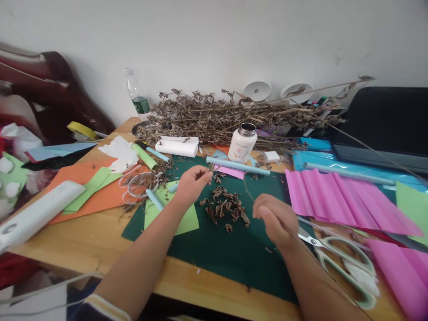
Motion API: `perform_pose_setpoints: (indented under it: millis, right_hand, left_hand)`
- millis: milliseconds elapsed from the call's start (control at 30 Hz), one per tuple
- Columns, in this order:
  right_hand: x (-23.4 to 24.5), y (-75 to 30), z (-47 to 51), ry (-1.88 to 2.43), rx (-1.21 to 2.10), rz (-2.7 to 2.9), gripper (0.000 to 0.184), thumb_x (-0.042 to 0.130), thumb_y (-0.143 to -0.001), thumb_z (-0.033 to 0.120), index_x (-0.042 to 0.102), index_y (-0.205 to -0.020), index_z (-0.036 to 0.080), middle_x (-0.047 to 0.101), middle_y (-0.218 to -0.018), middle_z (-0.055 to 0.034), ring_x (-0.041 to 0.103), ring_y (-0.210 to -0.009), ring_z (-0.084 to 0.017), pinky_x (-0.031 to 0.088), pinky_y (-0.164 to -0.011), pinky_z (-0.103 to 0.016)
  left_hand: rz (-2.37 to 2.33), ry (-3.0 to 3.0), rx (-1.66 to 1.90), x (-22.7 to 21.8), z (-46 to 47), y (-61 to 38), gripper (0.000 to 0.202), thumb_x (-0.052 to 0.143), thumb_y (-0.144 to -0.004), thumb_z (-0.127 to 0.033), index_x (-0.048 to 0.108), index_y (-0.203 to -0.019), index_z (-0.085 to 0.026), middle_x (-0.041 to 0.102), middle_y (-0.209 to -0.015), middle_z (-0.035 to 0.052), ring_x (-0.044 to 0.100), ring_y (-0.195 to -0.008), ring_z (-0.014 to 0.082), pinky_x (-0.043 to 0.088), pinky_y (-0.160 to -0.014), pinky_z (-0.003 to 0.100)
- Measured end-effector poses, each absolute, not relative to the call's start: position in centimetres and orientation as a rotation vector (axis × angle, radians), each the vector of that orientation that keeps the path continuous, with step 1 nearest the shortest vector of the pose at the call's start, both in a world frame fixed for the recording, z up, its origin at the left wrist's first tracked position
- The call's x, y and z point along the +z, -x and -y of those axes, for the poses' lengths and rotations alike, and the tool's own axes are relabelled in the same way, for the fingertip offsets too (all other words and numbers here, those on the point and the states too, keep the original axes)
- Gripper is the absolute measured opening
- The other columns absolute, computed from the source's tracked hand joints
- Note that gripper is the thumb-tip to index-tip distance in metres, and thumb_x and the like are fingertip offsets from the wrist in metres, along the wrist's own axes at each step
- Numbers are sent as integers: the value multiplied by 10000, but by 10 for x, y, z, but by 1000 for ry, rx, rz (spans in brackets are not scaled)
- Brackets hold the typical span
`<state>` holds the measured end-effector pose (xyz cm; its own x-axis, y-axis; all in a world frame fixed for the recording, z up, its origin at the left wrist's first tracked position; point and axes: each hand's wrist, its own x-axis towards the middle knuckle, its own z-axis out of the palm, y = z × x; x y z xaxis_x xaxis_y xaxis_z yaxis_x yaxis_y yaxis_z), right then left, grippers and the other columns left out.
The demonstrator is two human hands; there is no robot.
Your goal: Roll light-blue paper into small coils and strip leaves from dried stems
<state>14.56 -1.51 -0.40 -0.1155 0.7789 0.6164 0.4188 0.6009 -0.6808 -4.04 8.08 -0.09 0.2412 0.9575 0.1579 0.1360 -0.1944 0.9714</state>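
My left hand [191, 183] hovers over the dark green cutting mat [230, 254], fingers pinched on the top of a thin dried stem [248, 189]. My right hand [276, 219] is closed in a pinch on the lower end of the same stem. Between and under the hands lies a small heap of dried brown leaves [226, 208] on the mat. A light green paper sheet [167, 214] lies under my left forearm.
A big pile of dried branches [234, 117] lies at the back with a white bottle [242, 142] before it. Pink pleated paper [337, 200], scissors [344, 258], orange paper [90, 187], a white case [36, 211] and rolled blue tubes [237, 166] surround the mat.
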Motion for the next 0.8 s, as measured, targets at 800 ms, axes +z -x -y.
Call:
perform_pose_setpoints:
  millis: [800]
  right_hand:
    - [49, -144, 30, 1197, 692, 2174, 410, 273, -831, 360, 394, -485, 177, 394, -457, 16, 393, -463, -101, 299, -476, -244]
  left_hand:
    - [-592, -2646, 679, 45, -15, 26, 257, 380, -796, -302, 568, -665, -186, 571, -624, 44, 481, -663, 158, 260, -742, 316]
